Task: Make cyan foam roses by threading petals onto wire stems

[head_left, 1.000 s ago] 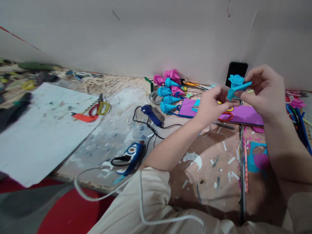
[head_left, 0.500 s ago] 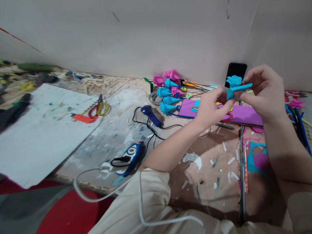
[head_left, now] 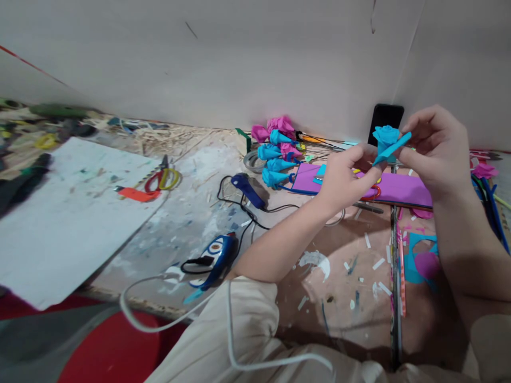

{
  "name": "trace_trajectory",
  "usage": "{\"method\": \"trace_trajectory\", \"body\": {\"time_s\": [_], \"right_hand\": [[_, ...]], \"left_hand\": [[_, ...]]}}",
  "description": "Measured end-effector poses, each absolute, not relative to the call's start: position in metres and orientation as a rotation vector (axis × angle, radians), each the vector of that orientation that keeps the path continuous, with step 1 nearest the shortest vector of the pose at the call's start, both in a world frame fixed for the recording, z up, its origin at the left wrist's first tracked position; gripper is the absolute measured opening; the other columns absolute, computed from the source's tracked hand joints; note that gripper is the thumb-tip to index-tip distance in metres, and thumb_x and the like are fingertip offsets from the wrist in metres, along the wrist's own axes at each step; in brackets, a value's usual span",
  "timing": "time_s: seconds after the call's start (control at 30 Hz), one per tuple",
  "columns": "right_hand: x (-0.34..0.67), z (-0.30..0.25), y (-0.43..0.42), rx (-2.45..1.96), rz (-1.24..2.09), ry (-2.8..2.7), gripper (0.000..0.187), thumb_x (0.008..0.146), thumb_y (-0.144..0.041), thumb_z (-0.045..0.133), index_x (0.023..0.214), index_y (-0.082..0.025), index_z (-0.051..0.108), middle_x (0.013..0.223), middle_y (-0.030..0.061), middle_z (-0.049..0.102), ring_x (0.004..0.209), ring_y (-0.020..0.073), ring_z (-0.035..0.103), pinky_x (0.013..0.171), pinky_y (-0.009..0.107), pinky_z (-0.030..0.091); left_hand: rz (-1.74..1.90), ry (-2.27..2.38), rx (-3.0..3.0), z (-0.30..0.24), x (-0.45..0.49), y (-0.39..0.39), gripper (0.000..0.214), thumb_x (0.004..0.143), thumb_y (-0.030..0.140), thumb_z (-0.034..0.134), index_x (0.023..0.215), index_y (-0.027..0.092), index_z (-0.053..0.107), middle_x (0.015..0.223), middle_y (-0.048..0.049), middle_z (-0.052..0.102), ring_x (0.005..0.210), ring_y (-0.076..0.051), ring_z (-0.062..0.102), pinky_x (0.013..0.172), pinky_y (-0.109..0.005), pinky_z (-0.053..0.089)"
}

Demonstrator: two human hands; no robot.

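Both of my hands are raised over the right part of the table, pinching a small blue foam rose (head_left: 386, 135). My left hand (head_left: 346, 178) grips its lower end from below. My right hand (head_left: 435, 149) pinches a loose blue strip at its side. A black phone (head_left: 385, 116) leans on the wall just behind the rose. Below my hands lies a purple foam sheet (head_left: 399, 187) with red-handled scissors partly hidden by my left hand.
Finished blue and pink foam roses (head_left: 277, 149) lie by the wall. A blue glue gun (head_left: 247, 189), a blue and white device (head_left: 213, 255) with cables, red and yellow scissors (head_left: 162, 177), an orange cutter (head_left: 136, 192) and a white sheet (head_left: 72, 213) lie left. Foam scraps (head_left: 419, 258) lie right.
The blue rose has turned slightly between my fingers and the loose strip now angles more upward. Both hands stay in nearly the same place.
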State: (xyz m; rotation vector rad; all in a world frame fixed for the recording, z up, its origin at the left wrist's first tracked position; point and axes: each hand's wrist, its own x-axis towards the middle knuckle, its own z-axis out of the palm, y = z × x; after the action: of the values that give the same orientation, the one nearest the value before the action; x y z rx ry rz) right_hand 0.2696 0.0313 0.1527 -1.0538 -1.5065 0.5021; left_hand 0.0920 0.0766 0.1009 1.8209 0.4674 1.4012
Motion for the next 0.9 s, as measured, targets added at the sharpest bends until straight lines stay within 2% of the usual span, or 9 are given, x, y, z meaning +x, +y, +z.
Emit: {"method": "trace_trajectory", "body": {"time_s": [0.2,0.33,0.43,0.57,0.67,0.73,0.83,0.9], "right_hand": [[0.27,0.154,0.032,-1.034,0.517,-1.487,0.035,0.074,-0.034,0.096,0.089,-0.03,0.064,0.083,-0.0012,0.07,0.077,0.0208,0.072,0.073,0.039,0.064],[0.268,0.154,0.033,-1.026,0.581,-1.51,0.039,0.074,-0.03,0.096,0.092,-0.029,0.062,0.087,-0.0006,0.068,0.078,0.0197,0.069,0.074,0.038,0.062],[0.267,0.151,0.035,-0.99,0.689,-1.508,0.044,0.074,-0.027,0.097,0.098,-0.03,0.06,0.093,0.0006,0.069,0.08,0.0197,0.069,0.073,0.037,0.061],[0.266,0.151,0.034,-1.007,0.869,-1.522,0.044,0.078,-0.038,0.096,0.103,-0.031,0.061,0.105,0.0024,0.075,0.093,0.0238,0.073,0.08,0.039,0.063],[0.266,0.154,0.031,-1.039,1.049,-1.541,0.053,0.07,-0.04,0.103,0.104,-0.032,0.063,0.107,0.0006,0.074,0.097,0.0229,0.072,0.081,0.036,0.063],[0.264,0.157,0.029,-1.031,1.147,-1.583,0.052,0.068,-0.04,0.105,0.101,-0.03,0.065,0.102,-0.0001,0.074,0.095,0.0221,0.073,0.079,0.035,0.063],[0.262,0.16,0.026,-0.987,1.215,-1.683,0.04,0.078,-0.047,0.099,0.09,-0.026,0.068,0.092,0.0013,0.075,0.086,0.0212,0.073,0.077,0.036,0.064],[0.261,0.161,0.023,-0.974,1.219,-1.696,0.034,0.086,-0.05,0.093,0.088,-0.024,0.071,0.083,0.001,0.073,0.076,0.0184,0.071,0.072,0.035,0.062]], "left_hand": [[1.355,0.452,1.791,0.1,0.089,0.077,0.013,0.092,0.031,0.076,0.093,0.018,0.073,0.075,0.0026,0.077,0.069,-0.011,0.077,0.067,-0.02,0.062],[1.307,0.359,1.722,0.097,0.088,0.08,0.017,0.097,0.036,0.076,0.095,0.019,0.074,0.084,0.0006,0.081,0.074,-0.011,0.077,0.072,-0.023,0.064],[1.272,0.311,1.672,0.094,0.089,0.084,0.031,0.099,0.052,0.077,0.097,0.021,0.075,0.085,0.0003,0.08,0.076,-0.012,0.076,0.074,-0.026,0.066],[1.294,0.321,1.661,0.092,0.09,0.09,0.045,0.095,0.07,0.077,0.098,0.025,0.078,0.088,0.0012,0.077,0.078,-0.013,0.074,0.077,-0.031,0.066],[1.391,0.269,1.701,0.091,0.089,0.097,0.048,0.094,0.076,0.074,0.093,0.028,0.079,0.104,-0.0007,0.079,0.094,-0.018,0.076,0.086,-0.038,0.067],[1.431,0.242,1.766,0.092,0.087,0.103,0.052,0.092,0.08,0.074,0.092,0.029,0.08,0.118,-0.0028,0.078,0.11,-0.023,0.075,0.097,-0.045,0.066],[1.43,0.184,1.869,0.093,0.081,0.111,0.057,0.088,0.084,0.074,0.09,0.027,0.081,0.129,-0.0061,0.075,0.12,-0.027,0.072,0.105,-0.051,0.063],[1.412,0.11,1.903,0.095,0.076,0.116,0.05,0.09,0.077,0.078,0.09,0.027,0.081,0.137,-0.0058,0.072,0.12,-0.025,0.071,0.107,-0.049,0.063]]}}
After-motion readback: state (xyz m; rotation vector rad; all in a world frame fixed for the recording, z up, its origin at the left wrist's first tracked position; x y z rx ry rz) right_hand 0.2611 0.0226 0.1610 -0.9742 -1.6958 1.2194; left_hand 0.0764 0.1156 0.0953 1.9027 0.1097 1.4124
